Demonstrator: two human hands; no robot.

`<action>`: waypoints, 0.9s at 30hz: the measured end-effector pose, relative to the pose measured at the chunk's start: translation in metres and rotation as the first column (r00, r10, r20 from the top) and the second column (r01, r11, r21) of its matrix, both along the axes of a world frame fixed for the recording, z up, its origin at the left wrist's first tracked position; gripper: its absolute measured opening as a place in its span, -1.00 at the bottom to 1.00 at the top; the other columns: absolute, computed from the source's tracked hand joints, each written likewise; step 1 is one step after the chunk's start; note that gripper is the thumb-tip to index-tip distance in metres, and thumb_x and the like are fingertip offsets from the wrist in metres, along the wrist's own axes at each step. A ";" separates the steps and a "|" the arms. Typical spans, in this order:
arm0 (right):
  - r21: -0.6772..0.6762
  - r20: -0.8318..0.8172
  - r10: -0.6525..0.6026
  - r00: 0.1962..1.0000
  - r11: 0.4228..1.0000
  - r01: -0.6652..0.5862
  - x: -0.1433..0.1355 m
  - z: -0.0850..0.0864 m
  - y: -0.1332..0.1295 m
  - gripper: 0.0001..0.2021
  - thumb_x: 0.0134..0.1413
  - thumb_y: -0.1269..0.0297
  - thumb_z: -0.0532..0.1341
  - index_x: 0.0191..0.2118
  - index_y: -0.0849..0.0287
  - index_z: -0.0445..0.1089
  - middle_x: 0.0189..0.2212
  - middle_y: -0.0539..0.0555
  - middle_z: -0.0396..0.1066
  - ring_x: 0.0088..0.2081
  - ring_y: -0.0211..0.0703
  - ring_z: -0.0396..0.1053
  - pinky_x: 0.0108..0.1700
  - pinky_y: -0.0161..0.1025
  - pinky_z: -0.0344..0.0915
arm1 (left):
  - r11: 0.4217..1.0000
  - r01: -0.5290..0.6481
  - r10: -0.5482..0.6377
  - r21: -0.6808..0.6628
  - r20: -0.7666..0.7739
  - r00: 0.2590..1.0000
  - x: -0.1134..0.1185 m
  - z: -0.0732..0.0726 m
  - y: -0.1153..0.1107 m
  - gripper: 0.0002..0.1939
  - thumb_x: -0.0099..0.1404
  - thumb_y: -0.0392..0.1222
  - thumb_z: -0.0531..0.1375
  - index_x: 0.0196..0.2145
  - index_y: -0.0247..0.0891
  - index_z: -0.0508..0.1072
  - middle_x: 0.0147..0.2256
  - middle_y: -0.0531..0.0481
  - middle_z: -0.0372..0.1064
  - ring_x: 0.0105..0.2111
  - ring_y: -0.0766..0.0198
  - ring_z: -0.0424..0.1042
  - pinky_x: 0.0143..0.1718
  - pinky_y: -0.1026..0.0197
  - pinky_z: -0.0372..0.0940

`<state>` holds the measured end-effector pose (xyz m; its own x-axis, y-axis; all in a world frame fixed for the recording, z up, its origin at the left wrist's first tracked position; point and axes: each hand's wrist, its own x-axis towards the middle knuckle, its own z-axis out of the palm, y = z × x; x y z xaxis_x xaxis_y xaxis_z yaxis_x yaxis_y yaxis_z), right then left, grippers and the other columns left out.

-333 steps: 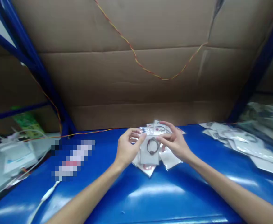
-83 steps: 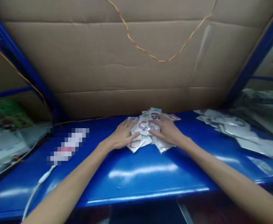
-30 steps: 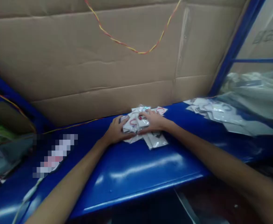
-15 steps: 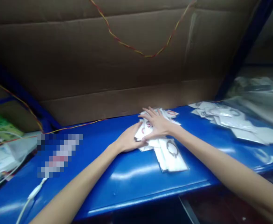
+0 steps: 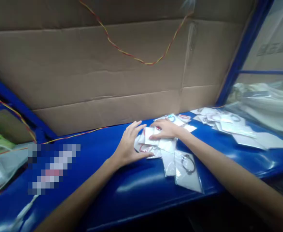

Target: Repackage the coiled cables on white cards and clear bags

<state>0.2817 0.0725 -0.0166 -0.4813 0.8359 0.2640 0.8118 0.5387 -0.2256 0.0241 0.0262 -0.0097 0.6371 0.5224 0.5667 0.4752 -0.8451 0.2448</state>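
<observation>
I seem to be gathering the packets [image 5: 169, 162] on the bench [image 5: 131, 190] with 2 hands, left hand [image 5: 127, 146] open beside them, right hand [image 5: 169, 129] over them, thumb and fingers apart, so closing in calls for light, even pressure.

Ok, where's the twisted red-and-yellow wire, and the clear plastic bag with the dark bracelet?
Twisted red-and-yellow wire [image 5: 149, 64], head view: bottom of its hanging loop.
Clear plastic bag with the dark bracelet [image 5: 189, 181], head view: lower half.

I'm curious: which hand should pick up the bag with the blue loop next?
Probably the right hand: it's close beside the blue-loop bag. The left hand is open but farther away.
</observation>
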 end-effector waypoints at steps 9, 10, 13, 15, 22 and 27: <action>0.046 0.080 -0.068 0.994 0.997 0.064 0.001 0.006 -0.009 -0.26 0.01 -0.25 0.33 0.23 0.10 0.43 0.36 0.36 0.18 0.37 0.46 0.08 0.35 0.50 -0.28 | 0.854 0.505 -0.517 -0.130 -0.335 0.788 0.059 -0.002 -0.083 -0.46 0.44 0.18 0.12 0.24 -0.12 0.39 0.32 -0.16 0.24 0.35 -0.15 0.15 0.36 -0.20 0.06; 0.062 0.078 -0.049 0.996 0.997 0.044 -0.003 0.008 -0.013 -0.23 0.00 -0.22 0.34 0.28 0.06 0.38 0.40 0.34 0.10 0.41 0.46 -0.01 0.35 0.51 -0.34 | 0.846 0.518 -0.529 -0.130 -0.336 0.779 0.059 -0.003 -0.082 -0.50 0.44 0.15 0.13 0.18 -0.16 0.44 0.26 -0.16 0.33 0.30 -0.09 0.24 0.35 -0.14 0.10; 0.027 0.013 0.060 0.998 0.998 -0.060 -0.017 0.011 -0.023 -0.17 0.04 -0.27 0.30 0.38 -0.06 0.22 0.47 0.24 -0.05 0.45 0.40 -0.11 0.37 0.46 -0.30 | 0.841 0.539 -0.520 -0.056 -0.364 0.773 0.055 -0.002 -0.078 -0.56 0.46 0.11 0.12 0.09 -0.23 0.49 0.09 -0.17 0.46 0.17 0.00 0.38 0.27 0.01 0.23; -0.047 -0.021 0.120 0.993 0.992 -0.120 -0.024 0.011 -0.027 -0.20 0.09 -0.32 0.24 0.36 -0.05 0.25 0.43 0.24 0.06 0.41 0.35 0.03 0.38 0.40 -0.16 | 0.844 0.536 -0.481 0.025 -0.407 0.776 0.052 -0.002 -0.078 -0.58 0.49 0.07 0.08 0.12 -0.23 0.45 0.03 -0.17 0.49 0.12 0.00 0.40 0.21 0.01 0.28; -0.024 -0.095 0.171 0.981 0.984 -0.174 -0.022 0.013 -0.029 -0.43 0.09 -0.25 0.29 0.07 0.04 0.52 0.13 0.17 0.47 0.10 0.17 0.44 0.23 0.11 0.25 | 0.845 0.501 -0.398 0.184 -0.409 0.821 0.033 -0.010 -0.065 -0.69 0.45 0.03 0.09 -0.07 -0.18 0.52 -0.16 -0.15 0.55 -0.09 0.08 0.52 -0.06 0.13 0.44; 0.042 -0.188 0.063 0.980 0.998 -0.056 -0.015 0.013 -0.024 -0.51 0.35 -0.18 0.04 -0.05 0.03 0.58 0.29 0.16 0.31 0.26 0.12 0.30 0.31 0.10 0.16 | 0.935 0.345 -0.300 0.081 -0.336 0.893 0.013 0.005 -0.041 -0.76 0.31 -0.01 0.19 -0.18 -0.16 0.55 -0.18 -0.13 0.54 -0.13 0.04 0.51 0.00 0.02 0.42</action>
<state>0.2662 0.0488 -0.0038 -0.4685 0.7955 0.3843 0.7225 0.5954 -0.3515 0.0373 -0.0152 -0.0050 0.9131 0.1908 0.3603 0.2040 -0.9790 0.0013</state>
